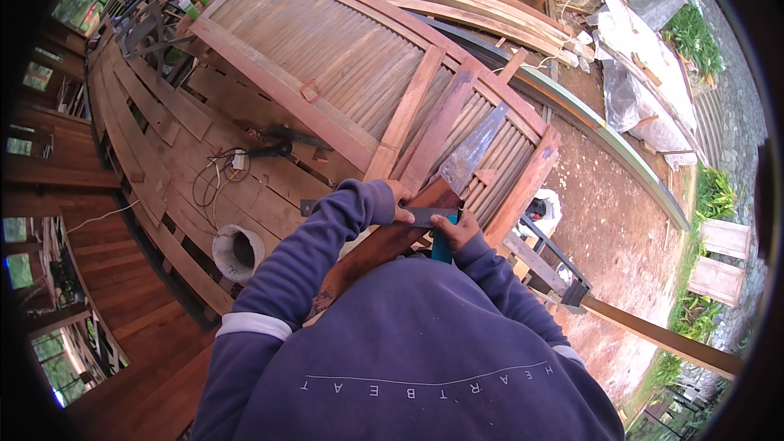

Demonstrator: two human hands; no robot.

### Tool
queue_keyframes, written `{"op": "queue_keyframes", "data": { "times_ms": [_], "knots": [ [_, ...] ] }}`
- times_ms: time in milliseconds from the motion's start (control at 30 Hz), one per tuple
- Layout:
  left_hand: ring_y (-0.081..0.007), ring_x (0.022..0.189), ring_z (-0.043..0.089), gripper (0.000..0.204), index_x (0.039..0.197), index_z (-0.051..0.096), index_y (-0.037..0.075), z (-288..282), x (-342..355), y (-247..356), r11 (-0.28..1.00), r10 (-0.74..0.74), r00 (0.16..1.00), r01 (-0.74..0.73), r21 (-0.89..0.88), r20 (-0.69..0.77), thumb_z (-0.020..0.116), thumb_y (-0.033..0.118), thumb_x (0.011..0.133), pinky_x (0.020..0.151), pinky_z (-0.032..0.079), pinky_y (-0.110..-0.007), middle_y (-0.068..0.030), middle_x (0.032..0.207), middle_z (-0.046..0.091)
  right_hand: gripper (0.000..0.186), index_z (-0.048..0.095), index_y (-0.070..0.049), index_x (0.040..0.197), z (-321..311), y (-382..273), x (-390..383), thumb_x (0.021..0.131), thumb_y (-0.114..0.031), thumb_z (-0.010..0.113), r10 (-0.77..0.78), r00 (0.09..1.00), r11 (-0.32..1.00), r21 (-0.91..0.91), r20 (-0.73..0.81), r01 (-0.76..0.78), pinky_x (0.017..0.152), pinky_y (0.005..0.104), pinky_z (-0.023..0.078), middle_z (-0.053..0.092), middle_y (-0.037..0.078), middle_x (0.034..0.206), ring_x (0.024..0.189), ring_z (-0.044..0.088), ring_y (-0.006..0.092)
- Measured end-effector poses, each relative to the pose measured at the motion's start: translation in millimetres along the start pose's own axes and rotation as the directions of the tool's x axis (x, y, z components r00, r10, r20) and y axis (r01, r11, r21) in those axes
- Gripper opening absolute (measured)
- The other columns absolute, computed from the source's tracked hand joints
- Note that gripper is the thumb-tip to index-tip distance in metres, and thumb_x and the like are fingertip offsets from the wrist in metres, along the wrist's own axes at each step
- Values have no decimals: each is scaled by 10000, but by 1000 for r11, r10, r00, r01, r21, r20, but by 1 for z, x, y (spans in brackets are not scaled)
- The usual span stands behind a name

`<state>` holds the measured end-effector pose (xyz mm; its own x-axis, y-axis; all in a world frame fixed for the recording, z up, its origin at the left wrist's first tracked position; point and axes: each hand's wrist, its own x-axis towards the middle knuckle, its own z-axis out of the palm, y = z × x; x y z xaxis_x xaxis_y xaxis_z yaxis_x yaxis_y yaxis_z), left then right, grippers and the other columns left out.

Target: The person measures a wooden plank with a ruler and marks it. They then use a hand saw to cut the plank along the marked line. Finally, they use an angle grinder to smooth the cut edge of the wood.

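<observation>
A dark reddish-brown wooden board lies slanting in front of my body. Across it rests the grey metal blade of a try square with a teal handle. My left hand is closed on the board's edge, its thumb pressed on the blade. At the teal handle, my right hand grips the square near the board's right side. A small dark tip sticks up by the right fingers, too small to name. Just beyond the hands a handsaw lies flat on a louvred wooden panel.
Left of the panel, a plank floor has gaps and carries a corded power tool. A grey cylindrical bucket stands near my left arm. Stacked timber lies beyond the panel. Plastic sheeting covers something at far right.
</observation>
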<state>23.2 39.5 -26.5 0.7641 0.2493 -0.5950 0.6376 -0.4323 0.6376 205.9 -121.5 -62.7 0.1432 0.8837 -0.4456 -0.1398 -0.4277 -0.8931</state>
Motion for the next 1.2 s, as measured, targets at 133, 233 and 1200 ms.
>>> {"op": "queue_keyframes", "data": {
  "times_ms": [133, 233, 1200],
  "knots": [
    [-359, 1035, 636, 586, 1190, 613, -30, -1, -3, 2, 1000, -8, 1000, 8, -4, -6, 702, 430, 837, 880, 487, -384, -237, 1100, 660, 265, 669, 7, 932, 0, 10, 3, 847, -233, 743, -17, 1000, 1000, -5, -26, 16, 565, 265, 525, 687, 64, 760, 628, 655, 134],
    [-358, 1039, 636, 589, 1193, 611, -32, -2, -3, 2, 1000, -10, 1000, 10, -9, 4, 704, 428, 836, 881, 487, -382, -237, 1102, 659, 269, 668, 8, 935, -3, 14, 6, 842, -232, 748, -36, 999, 999, -40, -36, 35, 565, 268, 531, 688, 66, 762, 630, 660, 138],
    [-334, 1077, 627, 572, 1255, 593, 31, -12, 2, -4, 992, -128, 989, 127, 20, 67, 683, 427, 852, 907, 478, -386, -206, 1144, 659, 237, 657, 13, 958, -8, -55, -16, 983, -207, 574, -389, 909, 918, -137, -148, 371, 640, 254, 442, 606, 21, 743, 688, 546, 105]
  ]
}}
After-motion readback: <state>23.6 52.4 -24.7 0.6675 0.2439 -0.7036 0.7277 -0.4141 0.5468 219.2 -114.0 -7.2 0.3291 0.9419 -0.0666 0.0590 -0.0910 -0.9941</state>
